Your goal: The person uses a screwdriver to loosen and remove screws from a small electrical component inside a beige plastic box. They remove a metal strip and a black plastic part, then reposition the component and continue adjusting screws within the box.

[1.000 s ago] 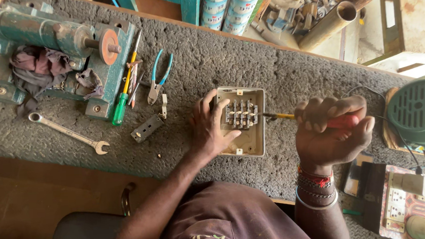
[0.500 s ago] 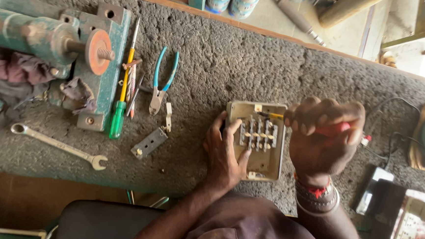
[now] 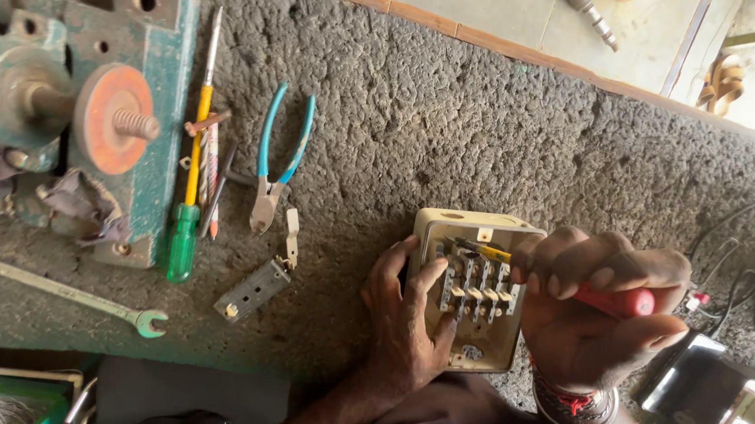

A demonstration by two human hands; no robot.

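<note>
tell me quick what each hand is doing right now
Left hand: open, fingers pressed on the beige terminal box, steadying it.
Right hand: closed around a red-handled screwdriver, tip in the box's terminals.

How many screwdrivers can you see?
2: a green-handled screwdriver lies beside the blue pliers; a red-handled screwdriver is in the right hand. Others may be hidden.
</note>
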